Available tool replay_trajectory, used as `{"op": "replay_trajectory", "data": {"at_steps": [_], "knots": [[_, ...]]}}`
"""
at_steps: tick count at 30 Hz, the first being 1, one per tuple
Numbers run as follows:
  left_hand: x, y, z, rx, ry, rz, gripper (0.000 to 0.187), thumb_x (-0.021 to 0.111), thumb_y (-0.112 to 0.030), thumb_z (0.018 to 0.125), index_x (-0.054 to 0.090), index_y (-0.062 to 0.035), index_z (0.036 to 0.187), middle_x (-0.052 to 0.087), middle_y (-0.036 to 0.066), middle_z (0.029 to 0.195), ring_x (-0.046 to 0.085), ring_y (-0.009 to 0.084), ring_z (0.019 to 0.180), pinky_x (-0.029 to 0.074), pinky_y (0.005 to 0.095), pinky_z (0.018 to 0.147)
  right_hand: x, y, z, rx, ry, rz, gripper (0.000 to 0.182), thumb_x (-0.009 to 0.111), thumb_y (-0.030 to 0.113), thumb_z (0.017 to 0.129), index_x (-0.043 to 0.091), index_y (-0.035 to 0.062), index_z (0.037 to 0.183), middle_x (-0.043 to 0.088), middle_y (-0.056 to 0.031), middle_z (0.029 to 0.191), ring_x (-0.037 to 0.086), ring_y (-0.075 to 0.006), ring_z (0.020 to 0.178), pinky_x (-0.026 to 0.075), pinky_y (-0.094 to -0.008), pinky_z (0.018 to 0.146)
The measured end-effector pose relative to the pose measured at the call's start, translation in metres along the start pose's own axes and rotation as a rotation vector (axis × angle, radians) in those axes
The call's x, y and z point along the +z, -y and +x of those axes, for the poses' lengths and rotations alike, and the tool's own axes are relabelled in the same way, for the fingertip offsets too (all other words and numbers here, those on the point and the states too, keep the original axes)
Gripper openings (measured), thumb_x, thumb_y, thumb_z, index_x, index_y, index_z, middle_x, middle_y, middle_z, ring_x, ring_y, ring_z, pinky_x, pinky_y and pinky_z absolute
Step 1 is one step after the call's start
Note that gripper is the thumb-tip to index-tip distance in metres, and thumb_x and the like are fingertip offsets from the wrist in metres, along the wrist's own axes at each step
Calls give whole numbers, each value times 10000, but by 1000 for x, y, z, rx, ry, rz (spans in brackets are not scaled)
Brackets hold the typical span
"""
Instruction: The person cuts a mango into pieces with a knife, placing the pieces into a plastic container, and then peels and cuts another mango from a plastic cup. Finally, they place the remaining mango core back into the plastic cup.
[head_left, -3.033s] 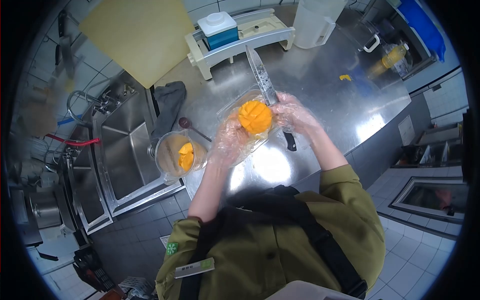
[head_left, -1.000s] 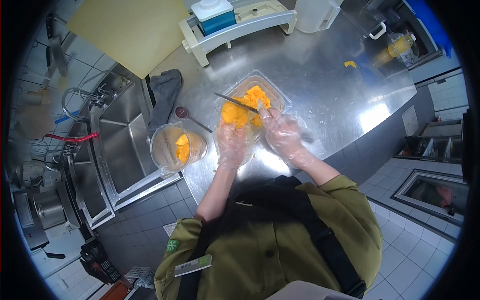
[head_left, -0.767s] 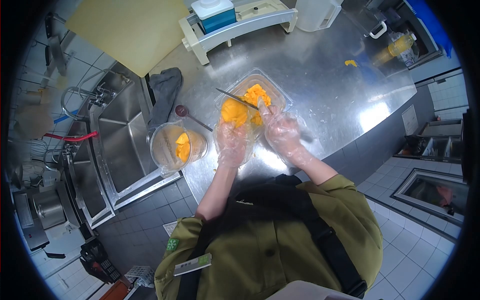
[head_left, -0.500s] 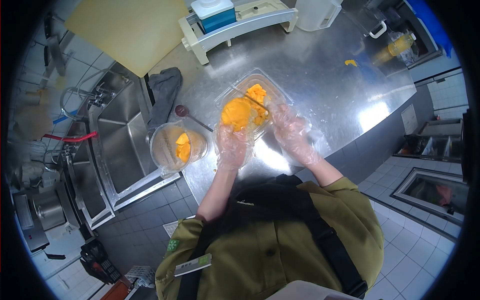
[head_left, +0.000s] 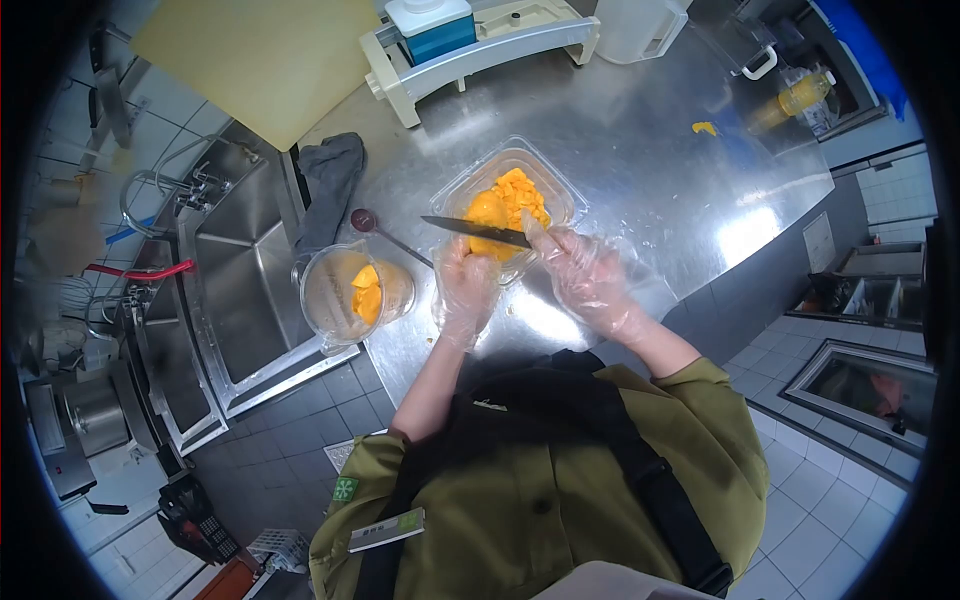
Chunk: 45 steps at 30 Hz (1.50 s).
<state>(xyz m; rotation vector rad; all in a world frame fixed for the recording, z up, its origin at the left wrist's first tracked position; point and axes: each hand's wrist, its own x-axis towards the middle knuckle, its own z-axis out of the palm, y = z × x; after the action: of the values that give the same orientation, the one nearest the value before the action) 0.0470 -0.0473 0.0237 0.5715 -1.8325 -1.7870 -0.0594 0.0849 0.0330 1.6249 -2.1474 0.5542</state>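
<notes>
Shiny steel bench (head_left: 660,150): my clear-gloved left hand (head_left: 467,292) clasps rounded orange fruit (head_left: 486,209); my right hand (head_left: 590,275) grips a dark-bladed knife (head_left: 468,227).

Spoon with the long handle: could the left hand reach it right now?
Probably: the spoon has its handle end close to the left hand, nothing visibly between. But the fingers hold the orange fruit under the knife, so they'd likely need freeing first.

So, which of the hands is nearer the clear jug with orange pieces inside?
Left. The left hand is just right of the jug; the right hand is farther off on that side.
</notes>
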Motion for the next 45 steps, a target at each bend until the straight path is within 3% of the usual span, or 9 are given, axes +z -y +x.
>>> {"op": "replay_trajectory", "data": {"at_steps": [15,24,27,30,33,36,39,42,45], "knots": [[2,29,-12,-169,69,-565,355,557,-176,846,442,-24,1146,529,38,1028,514,107,877,432,229,753,24,4,11,-11,-118,-89,493,598,35,627,556,57,1118,610,-79,857,592,-180,574,482,-279,492],[4,30,-9,-317,126,-750,422,500,-198,848,394,-19,1215,486,78,1146,487,177,1043,413,295,877,46,-15,24,99,34,-156,480,557,-1,695,537,91,1166,628,-77,907,597,-166,596,494,-267,516],[1,33,-6,-298,122,-887,439,459,-196,833,385,-21,1229,472,90,1173,465,192,1084,386,312,918,59,-32,14,158,-113,133,474,493,11,732,508,114,1194,604,-80,861,563,-201,563,454,-304,469],[0,34,-5,-349,-16,-865,462,470,-164,797,388,-19,1228,476,97,1182,465,199,1093,370,314,942,34,-18,11,229,49,101,501,508,-6,720,502,124,1204,599,-79,864,574,-203,589,463,-308,481],[-4,33,-3,-256,153,-1015,472,490,-195,804,387,-16,1229,479,103,1193,460,211,1110,351,331,967,10,-1,11,227,79,53,586,545,-71,678,486,113,1231,608,-109,1020,614,-184,662,495,-294,522],[-4,32,-8,-263,64,-966,487,506,-210,802,386,-14,1231,479,102,1204,451,224,1127,334,353,985,30,3,8,315,173,-206,582,561,-70,666,501,111,1216,598,-130,1020,617,-213,737,493,-305,554],[-3,27,-2,-205,132,-977,498,510,-214,798,383,-17,1237,474,96,1214,439,229,1144,322,363,995,38,-10,2,361,43,72,564,544,-68,668,510,109,1202,595,-126,1008,606,-210,688,476,-271,500],[1,32,1,-240,-35,-899,529,519,-216,782,373,-10,1247,466,105,1226,429,236,1157,302,364,1013,29,-2,2,378,-145,296,476,529,-29,692,528,84,1154,596,-139,852,571,-235,562,466,-325,450],[8,35,5,-153,15,-948,526,510,-222,789,369,-9,1249,462,112,1230,428,240,1160,294,365,1020,37,6,-4,338,-162,301,437,521,-19,720,537,88,1144,589,-163,881,582,-255,597,496,-345,526]]}}
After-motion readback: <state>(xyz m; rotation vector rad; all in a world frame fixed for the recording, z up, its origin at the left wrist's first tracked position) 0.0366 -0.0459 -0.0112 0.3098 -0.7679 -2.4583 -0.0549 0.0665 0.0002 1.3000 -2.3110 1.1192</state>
